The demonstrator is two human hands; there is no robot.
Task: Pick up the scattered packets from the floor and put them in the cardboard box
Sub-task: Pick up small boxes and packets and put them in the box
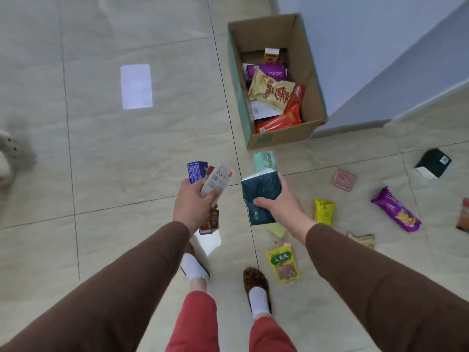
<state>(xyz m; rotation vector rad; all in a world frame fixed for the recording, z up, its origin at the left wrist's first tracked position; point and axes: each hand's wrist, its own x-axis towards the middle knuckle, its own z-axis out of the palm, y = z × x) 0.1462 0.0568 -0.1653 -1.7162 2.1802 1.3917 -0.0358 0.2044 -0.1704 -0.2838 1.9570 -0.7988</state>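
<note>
The open cardboard box [311, 80] stands on the floor ahead, right of centre, with several packets inside. My left hand [194, 203] grips a bunch of small packets [215, 180], blue, white and brown. My right hand [278, 201] holds a dark green packet [258, 193]; both hands hover short of the box. On the floor lie a light green packet [264, 160], a yellow-green packet [284, 265], a small yellow packet [324, 211], a purple packet [396, 209] and a pink striped packet [344, 179].
A black box [432, 163] lies at the right. A blue-grey wall [380, 59] runs behind the cardboard box. My feet in slippers [256, 282] stand on the tiled floor below. A beige crumpled packet [361, 239] lies near my right sleeve.
</note>
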